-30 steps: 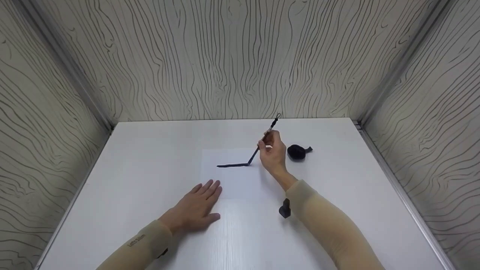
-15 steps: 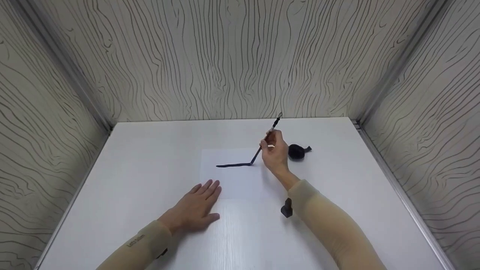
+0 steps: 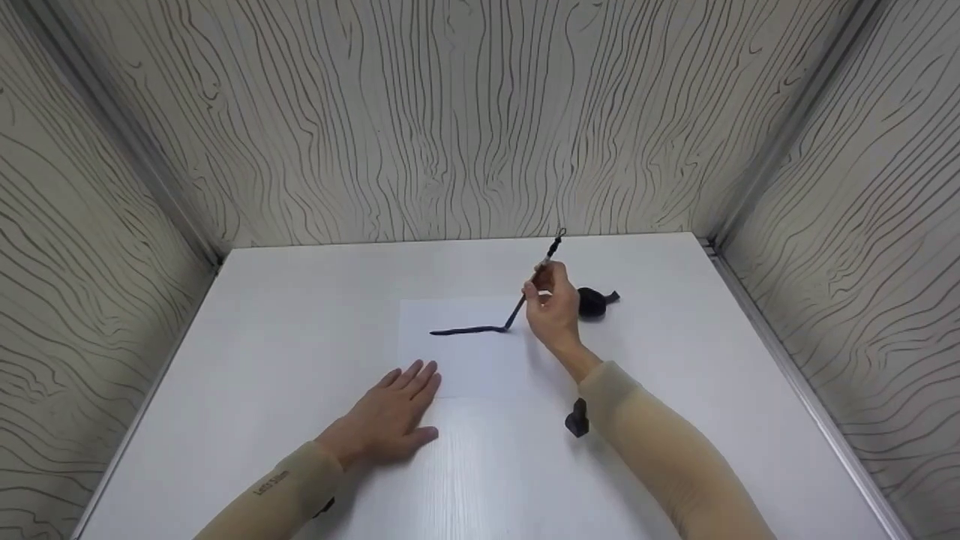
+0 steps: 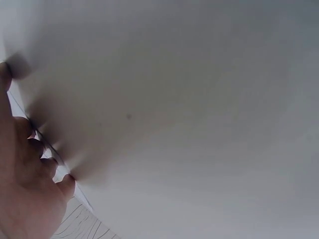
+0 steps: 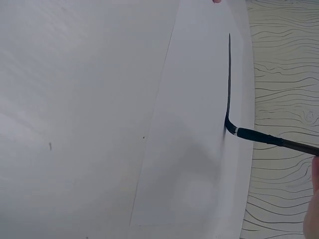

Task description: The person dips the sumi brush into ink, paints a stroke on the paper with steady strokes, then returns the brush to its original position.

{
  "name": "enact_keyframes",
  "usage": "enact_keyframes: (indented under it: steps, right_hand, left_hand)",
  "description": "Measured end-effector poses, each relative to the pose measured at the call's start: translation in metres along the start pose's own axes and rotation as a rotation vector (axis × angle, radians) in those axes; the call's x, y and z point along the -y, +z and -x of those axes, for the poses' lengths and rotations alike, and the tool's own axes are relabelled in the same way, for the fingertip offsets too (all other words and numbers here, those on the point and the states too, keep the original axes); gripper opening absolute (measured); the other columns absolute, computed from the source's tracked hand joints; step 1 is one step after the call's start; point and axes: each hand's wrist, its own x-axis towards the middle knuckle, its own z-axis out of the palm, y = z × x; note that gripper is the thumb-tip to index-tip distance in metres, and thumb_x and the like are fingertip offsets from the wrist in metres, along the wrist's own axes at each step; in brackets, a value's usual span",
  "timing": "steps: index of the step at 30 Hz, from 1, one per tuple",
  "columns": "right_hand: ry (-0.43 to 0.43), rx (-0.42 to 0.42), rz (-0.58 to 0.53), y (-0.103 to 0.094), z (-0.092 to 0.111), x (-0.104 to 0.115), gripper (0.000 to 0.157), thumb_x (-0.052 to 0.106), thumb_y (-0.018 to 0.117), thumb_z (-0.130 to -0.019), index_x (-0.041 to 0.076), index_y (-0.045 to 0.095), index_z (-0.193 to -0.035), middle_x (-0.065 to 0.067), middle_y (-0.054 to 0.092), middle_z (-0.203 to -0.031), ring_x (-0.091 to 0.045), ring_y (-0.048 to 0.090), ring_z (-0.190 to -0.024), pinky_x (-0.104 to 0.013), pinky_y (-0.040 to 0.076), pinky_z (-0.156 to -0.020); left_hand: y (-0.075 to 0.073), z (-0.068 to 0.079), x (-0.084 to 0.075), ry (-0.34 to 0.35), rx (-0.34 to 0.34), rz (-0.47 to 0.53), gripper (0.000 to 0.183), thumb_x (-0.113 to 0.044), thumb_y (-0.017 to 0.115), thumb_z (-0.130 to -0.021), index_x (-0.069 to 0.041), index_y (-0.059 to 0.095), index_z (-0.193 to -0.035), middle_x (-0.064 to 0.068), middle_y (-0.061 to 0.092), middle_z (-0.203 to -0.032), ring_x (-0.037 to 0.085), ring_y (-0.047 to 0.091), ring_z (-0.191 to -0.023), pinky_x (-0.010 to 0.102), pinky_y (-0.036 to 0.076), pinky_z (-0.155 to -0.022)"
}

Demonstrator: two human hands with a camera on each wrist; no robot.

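A white sheet of paper (image 3: 465, 375) lies on the white table, with a black ink stroke (image 3: 465, 331) running across its upper part. My right hand (image 3: 553, 311) pinches the handle of an ink brush (image 3: 517, 309) between thumb and fingers, the brush leaning up and to the right. Its dark bristles (image 5: 229, 124) bend against the paper at the right end of the stroke. My left hand (image 3: 394, 416) rests flat with fingers spread, fingertips over the paper's lower left corner. In the left wrist view the left fingers (image 4: 35, 149) lie along the surface.
Just right of the right hand sits a round black container (image 3: 592, 303) with a short tab, partly hidden by the hand. Wood-grain panels (image 3: 450, 120) rise behind the table (image 3: 300, 300) and on both sides. A dark wrist device (image 3: 577, 418) hangs at the right sleeve.
My right hand and the brush have moved slightly right, and the black stroke has grown longer toward the right. The left hand stays in place; the head view has shifted a little.
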Motion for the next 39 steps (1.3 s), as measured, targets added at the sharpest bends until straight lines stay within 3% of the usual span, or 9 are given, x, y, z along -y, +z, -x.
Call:
enact_keyframes:
  steps: [11, 17, 24, 30, 39]
  right_hand:
    - [-0.008, -0.078, -0.080, -0.017, -0.012, 0.009, 0.023, -0.005, 0.068, -0.106, -0.004, 0.058, -0.127, -0.021, 0.072, -0.109, -0.032, 0.079, -0.099, -0.013, 0.061, -0.079]
    - [-0.060, -0.099, -0.071, -0.036, -0.024, 0.012, 0.025, -0.005, 0.069, -0.106, -0.007, 0.059, -0.129, -0.027, 0.072, -0.110, -0.021, 0.077, -0.097, -0.012, 0.062, -0.079]
    - [-0.080, -0.115, -0.082, -0.060, -0.035, 0.008, 0.024, -0.006, 0.069, -0.106, -0.007, 0.059, -0.128, -0.024, 0.073, -0.108, 0.000, 0.074, -0.094, -0.013, 0.064, -0.080]
    - [-0.088, -0.144, -0.088, -0.081, -0.040, 0.000, 0.024, -0.009, 0.068, -0.104, -0.010, 0.059, -0.126, -0.025, 0.071, -0.107, 0.001, 0.074, -0.094, -0.016, 0.066, -0.081]
    - [-0.086, -0.192, -0.029, -0.108, -0.045, -0.010, 0.024, -0.012, 0.072, -0.101, -0.014, 0.063, -0.123, -0.027, 0.073, -0.104, 0.006, 0.072, -0.092, -0.009, 0.061, -0.077]
  left_hand:
    - [0.000, 0.000, 0.001, -0.003, -0.002, 0.005, 0.089, -0.066, 0.040, -0.113, -0.009, 0.026, -0.179, 0.009, 0.021, -0.191, 0.034, 0.021, -0.179, 0.059, 0.026, -0.143]
    - [0.002, -0.001, 0.001, -0.005, -0.005, -0.014, 0.089, -0.068, 0.038, -0.113, -0.011, 0.025, -0.180, 0.008, 0.021, -0.191, 0.033, 0.021, -0.179, 0.058, 0.026, -0.143]
    - [0.000, 0.001, 0.001, -0.001, -0.004, -0.003, 0.088, -0.066, 0.039, -0.114, -0.009, 0.025, -0.179, 0.009, 0.020, -0.191, 0.034, 0.020, -0.179, 0.059, 0.026, -0.143]
    - [-0.001, 0.001, 0.000, 0.002, -0.005, -0.016, 0.087, -0.065, 0.040, -0.113, -0.008, 0.026, -0.179, 0.010, 0.021, -0.190, 0.035, 0.022, -0.178, 0.060, 0.028, -0.142]
    - [0.000, -0.002, 0.001, -0.009, 0.008, -0.023, 0.089, -0.066, 0.040, -0.113, -0.009, 0.026, -0.179, 0.010, 0.021, -0.190, 0.034, 0.022, -0.178, 0.059, 0.028, -0.142]
